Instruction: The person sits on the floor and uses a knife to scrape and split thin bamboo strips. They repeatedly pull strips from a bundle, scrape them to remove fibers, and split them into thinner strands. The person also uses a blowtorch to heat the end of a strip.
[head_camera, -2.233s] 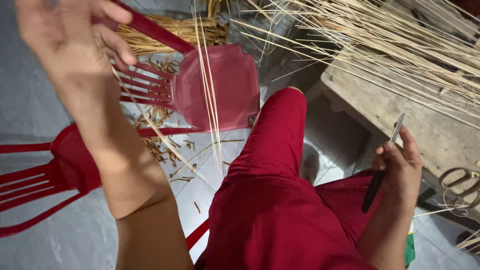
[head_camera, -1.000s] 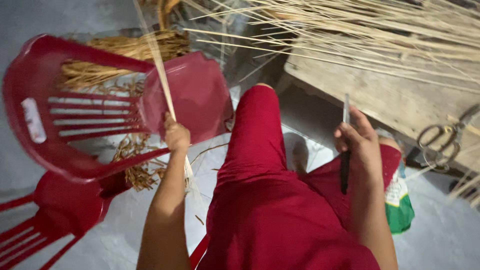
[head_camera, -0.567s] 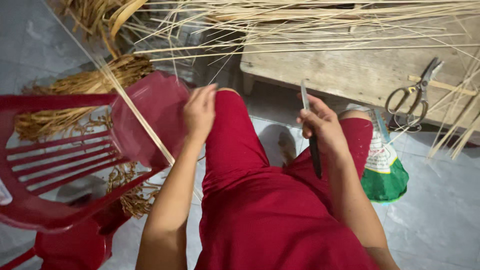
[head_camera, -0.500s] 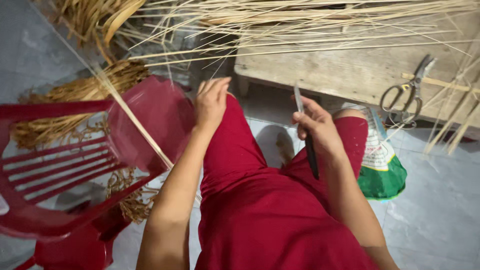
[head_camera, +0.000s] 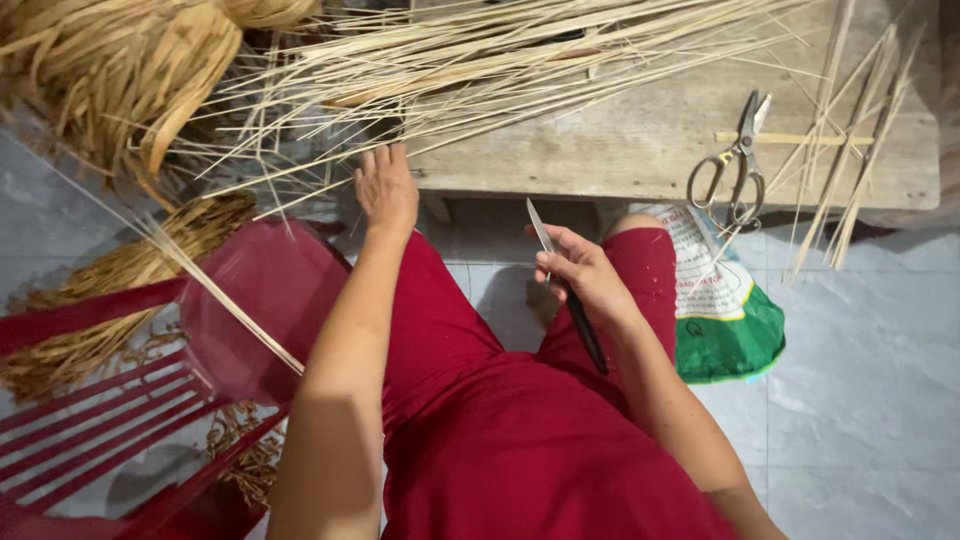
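left hand (head_camera: 386, 188): open, fingers reaching into long pale split-bamboo strips (head_camera: 480, 70) on weathered wooden surface (head_camera: 640, 150). right hand (head_camera: 583, 270): gripping thin black-handled knife (head_camera: 570, 295), blade up.

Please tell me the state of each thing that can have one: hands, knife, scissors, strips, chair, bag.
Left hand: open, reaching into the strips.
Right hand: shut on the knife.
Knife: held, blade pointing up.
Scissors: lying on the bench, slightly open.
Strips: loose, spread across the bench.
Chair: tipped on its side.
Bag: on the floor, beside the right knee.
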